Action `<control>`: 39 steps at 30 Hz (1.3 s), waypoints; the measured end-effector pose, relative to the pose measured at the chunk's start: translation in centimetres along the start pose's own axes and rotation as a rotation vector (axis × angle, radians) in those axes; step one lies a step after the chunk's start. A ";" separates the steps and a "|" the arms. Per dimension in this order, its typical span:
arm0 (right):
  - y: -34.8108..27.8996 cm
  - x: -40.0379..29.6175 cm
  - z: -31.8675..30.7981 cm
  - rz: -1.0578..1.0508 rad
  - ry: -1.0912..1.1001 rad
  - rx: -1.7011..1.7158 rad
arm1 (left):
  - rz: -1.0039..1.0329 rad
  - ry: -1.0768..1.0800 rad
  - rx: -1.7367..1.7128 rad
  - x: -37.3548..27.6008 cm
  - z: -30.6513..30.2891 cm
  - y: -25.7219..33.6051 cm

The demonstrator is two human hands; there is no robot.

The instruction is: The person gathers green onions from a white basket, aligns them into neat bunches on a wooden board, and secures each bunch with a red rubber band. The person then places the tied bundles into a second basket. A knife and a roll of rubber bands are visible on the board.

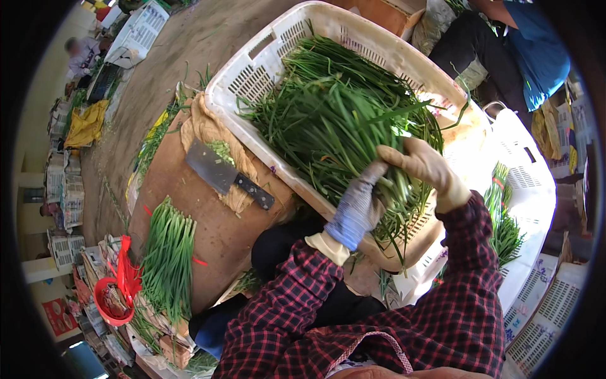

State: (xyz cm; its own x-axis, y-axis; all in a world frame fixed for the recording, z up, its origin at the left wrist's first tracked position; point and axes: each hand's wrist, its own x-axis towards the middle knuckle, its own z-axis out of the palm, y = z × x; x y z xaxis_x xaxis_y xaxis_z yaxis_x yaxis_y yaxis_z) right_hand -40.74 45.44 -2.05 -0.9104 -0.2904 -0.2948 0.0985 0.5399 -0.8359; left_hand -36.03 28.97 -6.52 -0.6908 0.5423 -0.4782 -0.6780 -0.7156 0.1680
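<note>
My left hand (pixel 355 211), in a blue-grey knit glove, grips the pale stem ends of a bunch of garlic chives (pixel 350 118) over a white plastic crate (pixel 222 90). My right hand (pixel 419 163), in a beige glove, is at the right of the same stems, with its fingertips near my left fingers; its hold cannot be told. More loose chives fill the crate. On a brown board (pixel 165 170) to the left lie a cleaver (pixel 213 168) with a black handle, on a tan cloth (pixel 203 118), and a bundle of chives (pixel 170 256) over a red tie.
A red bowl (pixel 102 303) with a red plastic strip stands at the lower left. Another white crate (pixel 525 180) holding tied chives is at the right. A person in a blue top (pixel 539 52) sits at the upper right; another person (pixel 85 57) is far off at the upper left.
</note>
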 end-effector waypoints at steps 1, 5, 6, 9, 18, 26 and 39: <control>-0.5 -1.5 0.3 -0.103 0.076 0.160 | 0.004 0.004 0.001 -0.9 1.0 -0.8; 1.5 -6.0 -0.6 0.134 -0.126 0.241 | -0.180 -0.031 -0.235 -3.1 0.8 -5.6; 3.0 -7.3 -0.1 0.225 -0.121 0.367 | -0.257 -0.064 -0.268 -3.8 0.5 -6.7; 3.6 -12.5 1.7 0.144 -0.088 0.468 | -0.346 -0.029 -0.134 -8.5 0.9 -8.3; -6.6 -20.1 7.6 0.310 0.153 0.576 | -0.326 -0.233 0.282 -17.3 -0.4 -6.4; -14.6 -18.9 14.7 -0.025 0.031 0.619 | -0.084 -0.153 0.559 -28.5 -0.5 1.2; -12.2 -13.7 32.3 0.032 -0.770 0.807 | 0.085 0.311 0.438 -39.7 -14.6 2.9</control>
State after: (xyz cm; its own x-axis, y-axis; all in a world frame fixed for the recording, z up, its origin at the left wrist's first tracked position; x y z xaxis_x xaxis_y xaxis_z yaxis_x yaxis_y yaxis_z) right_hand -16.46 17.28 -2.76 -0.4383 -0.8488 -0.2958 0.6041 -0.0345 -0.7962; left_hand -6.88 -1.08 0.37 -0.6864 0.2872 -0.6681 -0.7097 -0.4651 0.5292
